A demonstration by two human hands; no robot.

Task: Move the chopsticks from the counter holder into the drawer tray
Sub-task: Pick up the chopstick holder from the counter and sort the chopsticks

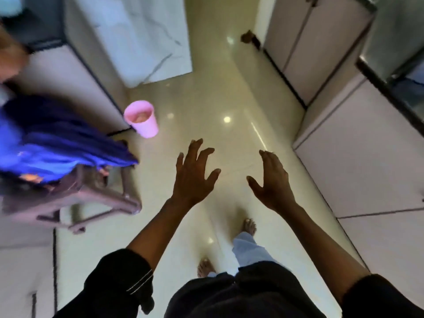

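Scene: kitchen aisle seen from above, glossy cream floor (206, 99) running between pale cabinet fronts (358, 171) on the right and a marble-faced block (146, 37) at top left.
Left hand: left hand (195, 173) held out over the floor, grip spread wide, fingers apart, nothing in it.
Right hand: right hand (273, 180) alongside and apart from the left, grip likewise spread, palm turned inward, holding nothing.
Person: black sleeves pushed up the forearms, pale trousers, bare feet (249, 227) on the tiles, apparently mid-stride.
Chopsticks: not in view; neither the holder nor the drawer tray can be found anywhere in the picture.
Bench: dark-edged bench top (390, 88) at far right, its surface blurred and too cut off to tell what stands there.
Also visible: pink cup (141, 121) on the floor by the left cabinet; brown plastic stool (91, 198) with a blue cloth (57, 143) heaped on it, both smeared by motion blur.
Progress: by all appearances the task has not begun, with both hands bare and no drawer seen open.
Left to do: reach the bench holder, take up the chopsticks, open the drawer if it is closed, lay them in the tray.
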